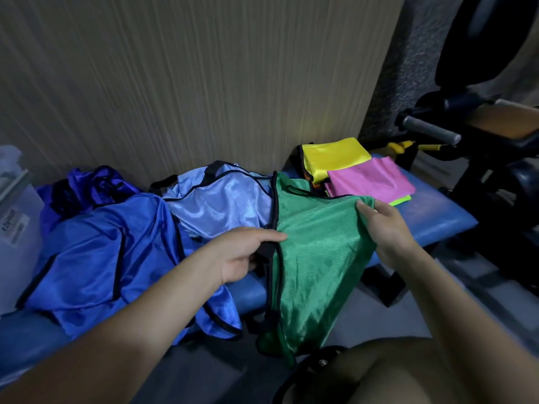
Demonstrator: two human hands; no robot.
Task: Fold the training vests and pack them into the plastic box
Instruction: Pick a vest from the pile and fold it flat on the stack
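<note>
Head view: your left hand [245, 255] grips the black-trimmed left edge of the green vest [315, 258]; your right hand [385, 228] pinches its far right corner. The vest lies spread over the blue bench [437, 220], its lower part hanging off the near edge. The step in hand appears to be folding. Next, bring one edge over the other and align them. Folded yellow [335, 157] and pink [370, 179] vests wait behind; the plastic box [14, 217] stands far left.
</note>
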